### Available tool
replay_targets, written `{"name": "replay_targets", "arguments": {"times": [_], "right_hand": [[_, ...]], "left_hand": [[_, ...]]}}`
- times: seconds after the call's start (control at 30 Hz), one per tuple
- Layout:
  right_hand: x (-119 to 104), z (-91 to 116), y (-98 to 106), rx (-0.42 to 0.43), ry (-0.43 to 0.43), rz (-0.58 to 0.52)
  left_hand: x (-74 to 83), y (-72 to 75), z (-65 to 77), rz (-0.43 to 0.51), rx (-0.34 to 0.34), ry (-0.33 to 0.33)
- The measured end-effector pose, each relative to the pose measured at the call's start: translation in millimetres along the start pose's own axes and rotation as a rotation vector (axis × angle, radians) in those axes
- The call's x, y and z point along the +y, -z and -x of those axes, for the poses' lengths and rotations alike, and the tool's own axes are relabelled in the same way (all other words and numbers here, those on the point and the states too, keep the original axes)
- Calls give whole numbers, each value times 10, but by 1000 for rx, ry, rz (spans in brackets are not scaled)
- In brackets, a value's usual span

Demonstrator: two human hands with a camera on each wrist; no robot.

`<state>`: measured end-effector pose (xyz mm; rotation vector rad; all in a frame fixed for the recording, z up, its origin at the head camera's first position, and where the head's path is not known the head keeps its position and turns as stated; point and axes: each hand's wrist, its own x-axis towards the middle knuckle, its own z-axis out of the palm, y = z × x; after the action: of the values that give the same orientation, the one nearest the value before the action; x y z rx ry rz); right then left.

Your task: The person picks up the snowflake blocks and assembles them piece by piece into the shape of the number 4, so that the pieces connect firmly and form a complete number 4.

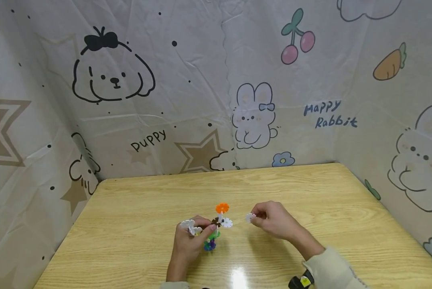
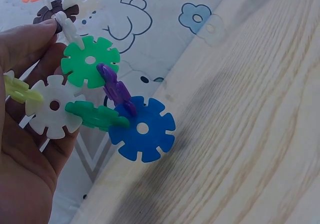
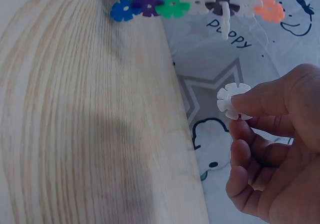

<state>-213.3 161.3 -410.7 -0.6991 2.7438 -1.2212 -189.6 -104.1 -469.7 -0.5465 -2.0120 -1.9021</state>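
My left hand (image 1: pixel 192 243) pinches a dark brown slotted disc (image 3: pixel 220 7) of a flower-like chain of interlocking snowflake discs, holding it above the table. In the left wrist view the chain's blue disc (image 2: pixel 152 145) hangs lowest, joined to a purple disc (image 2: pixel 117 91) and a dark green one seen edge-on. A bright green disc (image 2: pixel 77 66) and a white disc (image 2: pixel 42 114) link further up. An orange disc (image 1: pixel 222 208) tops the chain. To the right, apart from it, my right hand (image 1: pixel 277 220) pinches a single white snowflake disc (image 3: pixel 226 98) between thumb and forefinger.
Below both hands lies a light wood-grain table (image 1: pixel 147 200). Printed cloth (image 1: pixel 197 80) with cartoon animals rises behind and along both sides. A black device (image 1: pixel 298 281) with a yellow label sits by the right sleeve (image 1: pixel 333 269).
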Motion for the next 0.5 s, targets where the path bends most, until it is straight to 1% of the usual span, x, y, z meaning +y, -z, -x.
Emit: {"name": "replay_targets", "arguments": {"times": [0.2,0.5], "right_hand": [[-88,-9,-31,-19,43,-4],[-195,-35,-78,-48,72,-13]], "left_hand": [[-8,-8,2,3,-1,-24],[16,-4,-6,7,-6,-3]]}}
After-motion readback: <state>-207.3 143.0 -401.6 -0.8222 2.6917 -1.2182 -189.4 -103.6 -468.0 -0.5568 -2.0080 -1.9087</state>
